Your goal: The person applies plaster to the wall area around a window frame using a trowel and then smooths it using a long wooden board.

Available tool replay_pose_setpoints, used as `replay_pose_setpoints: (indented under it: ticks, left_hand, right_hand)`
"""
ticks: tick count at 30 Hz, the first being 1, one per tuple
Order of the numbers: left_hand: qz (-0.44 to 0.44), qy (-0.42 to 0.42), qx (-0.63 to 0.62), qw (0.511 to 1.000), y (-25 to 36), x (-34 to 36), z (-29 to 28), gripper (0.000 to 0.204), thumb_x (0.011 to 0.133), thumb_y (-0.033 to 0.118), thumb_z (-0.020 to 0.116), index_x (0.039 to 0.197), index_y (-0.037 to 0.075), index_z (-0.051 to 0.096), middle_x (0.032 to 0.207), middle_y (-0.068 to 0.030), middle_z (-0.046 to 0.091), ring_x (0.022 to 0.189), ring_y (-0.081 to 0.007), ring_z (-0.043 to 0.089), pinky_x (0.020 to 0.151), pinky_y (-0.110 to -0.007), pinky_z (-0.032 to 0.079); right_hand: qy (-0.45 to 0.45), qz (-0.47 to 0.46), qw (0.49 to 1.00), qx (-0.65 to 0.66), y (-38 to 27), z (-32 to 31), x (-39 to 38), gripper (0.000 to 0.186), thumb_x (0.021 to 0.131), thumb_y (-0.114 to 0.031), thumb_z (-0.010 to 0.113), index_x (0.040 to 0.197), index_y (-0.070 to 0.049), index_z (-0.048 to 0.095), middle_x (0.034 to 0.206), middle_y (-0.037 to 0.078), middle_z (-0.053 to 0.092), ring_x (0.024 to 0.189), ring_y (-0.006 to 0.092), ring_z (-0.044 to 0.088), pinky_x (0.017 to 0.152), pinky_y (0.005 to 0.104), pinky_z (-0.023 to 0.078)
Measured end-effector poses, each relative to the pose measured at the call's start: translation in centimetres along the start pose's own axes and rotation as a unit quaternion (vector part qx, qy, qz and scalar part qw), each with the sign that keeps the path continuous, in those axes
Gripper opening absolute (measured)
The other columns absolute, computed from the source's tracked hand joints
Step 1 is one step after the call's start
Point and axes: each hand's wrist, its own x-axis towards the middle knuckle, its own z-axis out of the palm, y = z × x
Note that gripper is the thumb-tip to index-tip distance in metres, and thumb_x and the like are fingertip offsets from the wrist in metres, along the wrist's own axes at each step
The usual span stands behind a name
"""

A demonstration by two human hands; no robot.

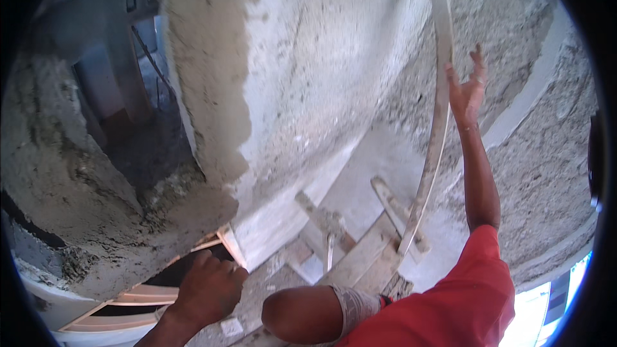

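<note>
Right hand (468, 93) spread just right of a long board (443, 45), contact unclear; left hand (209, 288) folded into a fist, well apart from the board. Planks (360, 256) lie between the hands; a plastered wall (315, 58) rises beyond the left hand.

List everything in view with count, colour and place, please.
long strip: 1, grey-brown, right of centre
planks: several, grey-brown, below centre
plastered wall: 1, pale grey, upper centre
rough wall: 1, grey, right
opening: 1, dark, left
wooden framing: count unclear, tan, lower left
sleeve: 1, red, lower right
patterned cloth: 1, grey, bottom centre
knee: 1, bare, bottom centre
left grip: 1, bare, lower left, fingers curled
right grip: 1, bare, upper right, spread beside the long strip
</note>
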Motion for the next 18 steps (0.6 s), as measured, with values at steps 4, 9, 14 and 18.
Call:
replay_pose_setpoints:
  ticks: [4, 9, 14, 18]
  left_hand:
    - [0.019, 0.017, -0.008, 1.0, 0.1, -1.6, 0.6, 0.017, 0.083, 0.013, 0.058, 0.098, 0.009, 0.066, 0.083, -0.0109, 0.067, 0.084, -0.0297, 0.066, 0.089, -0.045, 0.043]
    - [0.01, 0.078, -0.034, 0.996, -0.8, -3.5, 2.7, 0.017, 0.082, 0.012, 0.059, 0.097, 0.008, 0.066, 0.082, -0.0102, 0.065, 0.081, -0.0301, 0.065, 0.086, -0.045, 0.044]
    - [-0.064, 0.081, -0.145, 0.984, -1.4, -7.0, 7.1, 0.025, 0.076, 0.018, 0.067, 0.099, 0.005, 0.067, 0.082, -0.0148, 0.068, 0.082, -0.0335, 0.067, 0.082, -0.047, 0.048]
    - [-0.147, -0.034, -0.296, 0.943, -1.3, -11.7, 14.2, 0.034, 0.081, 0.023, 0.067, 0.109, 0.004, 0.063, 0.094, -0.0196, 0.068, 0.092, -0.038, 0.067, 0.084, -0.05, 0.05]
  right_hand:
    - [-0.217, 0.224, 0.95, 0.024, -2.3, 2.8, 1.5, 0.101, 0.081, -0.027, 0.078, 0.156, -0.001, 0.016, 0.132, 0.032, 0.056, 0.117, 0.0466, 0.059, 0.101, 0.0463, 0.046]
    - [-0.222, 0.19, 0.955, 0.037, 1.9, 7.1, 0.4, 0.097, 0.081, -0.026, 0.075, 0.154, 0.002, 0.018, 0.129, 0.032, 0.058, 0.116, 0.0423, 0.06, 0.101, 0.0445, 0.046]
    - [-0.217, 0.068, 0.973, 0.05, 9.5, -1.8, 9.7, 0.063, 0.092, -0.022, 0.058, 0.146, 0.003, 0.036, 0.133, 0.023, 0.059, 0.123, 0.0334, 0.056, 0.108, 0.0421, 0.04]
    - [-0.284, 0.002, 0.949, 0.138, 14.7, -6.2, 16.0, 0.045, 0.101, -0.018, 0.044, 0.139, 0.004, 0.05, 0.136, 0.016, 0.06, 0.128, 0.0263, 0.053, 0.114, 0.0401, 0.035]
